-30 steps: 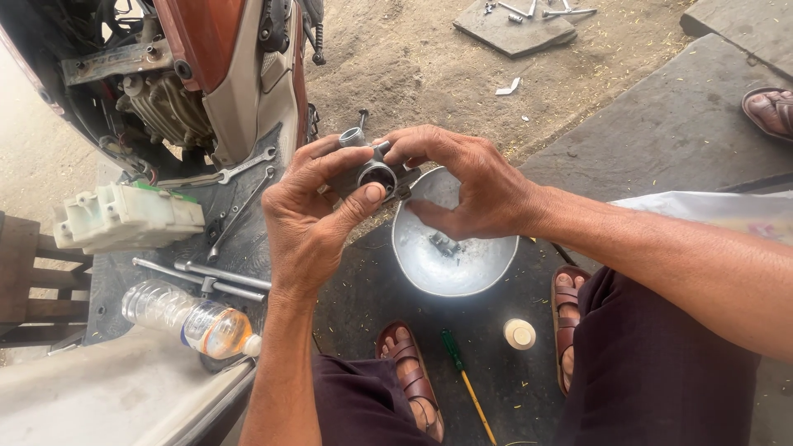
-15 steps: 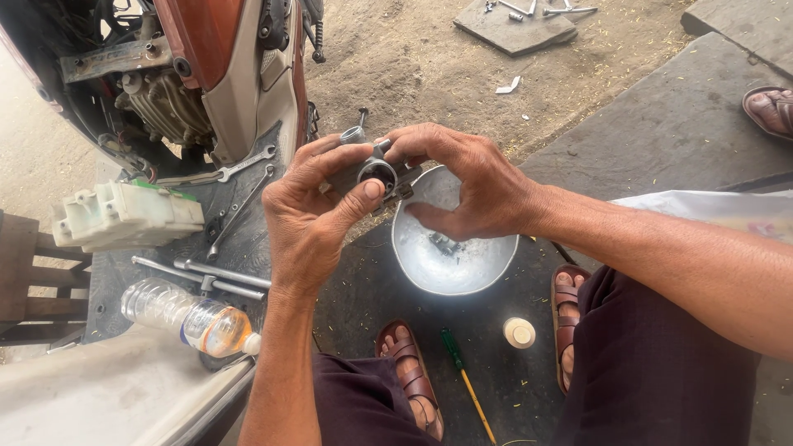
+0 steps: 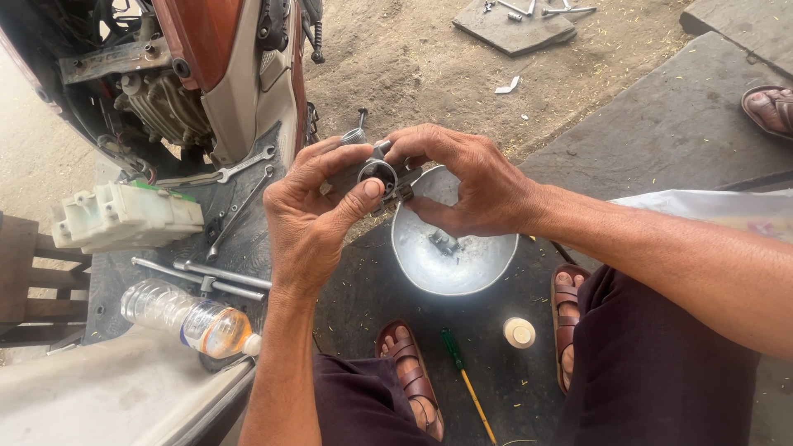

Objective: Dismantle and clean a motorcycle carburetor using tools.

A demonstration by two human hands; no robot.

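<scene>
together, your left hand and right hand pinch a small metal carburetor part with curled fingers, just above the shiny metal bowl, right of the scooter.

A single head-worn camera looks steeply down from close above the person's lap, facing forward over dark ground, with the scooter far left.

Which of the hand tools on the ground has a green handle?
The screwdriver between the person's sandalled feet; its handle is green with a yellow shaft. The wrenches by the motorbike are bare metal.
</scene>
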